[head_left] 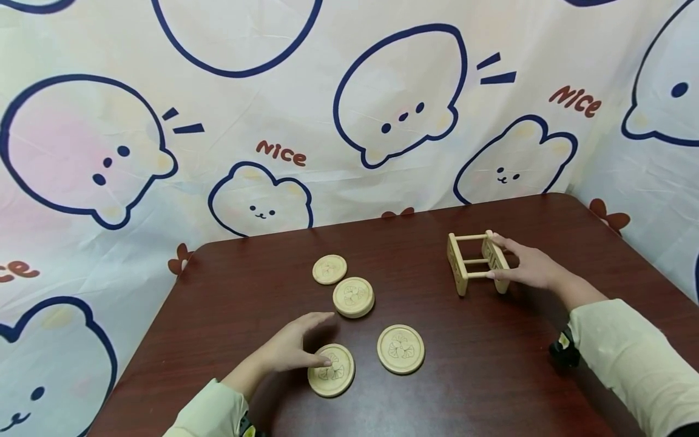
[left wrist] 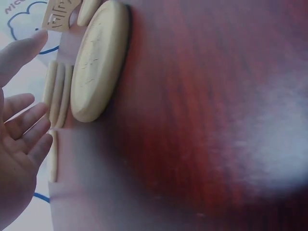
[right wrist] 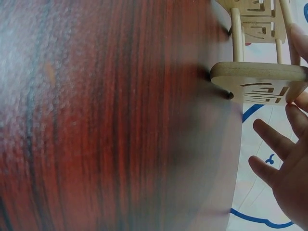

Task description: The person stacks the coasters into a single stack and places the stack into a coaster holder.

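Before cartoon cloth (head_left: 322,115), discs (head_left: 401,349) on tabletop (head_left: 480,364)

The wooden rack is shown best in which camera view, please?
The head view: the wooden rack appears nearly whole there. The right wrist view is closer but crops it; the left wrist view catches only a part.

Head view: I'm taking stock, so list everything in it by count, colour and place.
Table: one, dark brown, centre.
Coaster stack: one, pale wood, mid-table.
Loose coasters: three, pale wood, one beyond the stack, two nearer.
Rack: one, pale wood, table's right side.
Cloth: count unclear, whitish with blue cartoons, behind table.
Sleeves: two, pale green, forearms.
Wristbands: at least two, black, wrists.
Left grip: one, bare, over the nearest coaster.
Right grip: one, bare, holding the rack's right side.
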`<action>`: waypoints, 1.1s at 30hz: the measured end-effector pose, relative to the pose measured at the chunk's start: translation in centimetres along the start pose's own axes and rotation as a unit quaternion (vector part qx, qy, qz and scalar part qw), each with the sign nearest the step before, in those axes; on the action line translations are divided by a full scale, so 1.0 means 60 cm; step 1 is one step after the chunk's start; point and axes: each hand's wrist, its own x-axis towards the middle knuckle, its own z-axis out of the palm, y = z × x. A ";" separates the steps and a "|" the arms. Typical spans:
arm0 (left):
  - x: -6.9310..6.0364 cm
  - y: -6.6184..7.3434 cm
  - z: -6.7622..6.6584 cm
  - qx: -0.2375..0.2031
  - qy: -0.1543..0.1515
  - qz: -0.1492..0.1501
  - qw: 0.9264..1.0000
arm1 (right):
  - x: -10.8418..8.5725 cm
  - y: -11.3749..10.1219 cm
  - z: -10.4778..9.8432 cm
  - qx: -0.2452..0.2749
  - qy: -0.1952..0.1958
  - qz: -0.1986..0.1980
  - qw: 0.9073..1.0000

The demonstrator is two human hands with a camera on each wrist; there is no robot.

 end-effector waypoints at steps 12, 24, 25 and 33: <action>-0.018 -0.003 0.024 -0.008 -0.025 0.012 1.000 | -0.001 0.000 0.000 0.005 0.003 -0.001 1.000; -0.034 -0.001 0.031 -0.011 -0.021 0.015 1.000 | -0.002 0.000 0.000 0.020 0.001 0.006 1.000; -0.035 -0.001 0.031 -0.011 -0.021 0.017 1.000 | -0.002 0.001 0.000 0.021 0.001 0.007 1.000; -0.040 -0.004 0.035 -0.013 -0.037 0.018 0.999 | -0.002 0.002 0.004 0.029 0.004 -0.001 1.000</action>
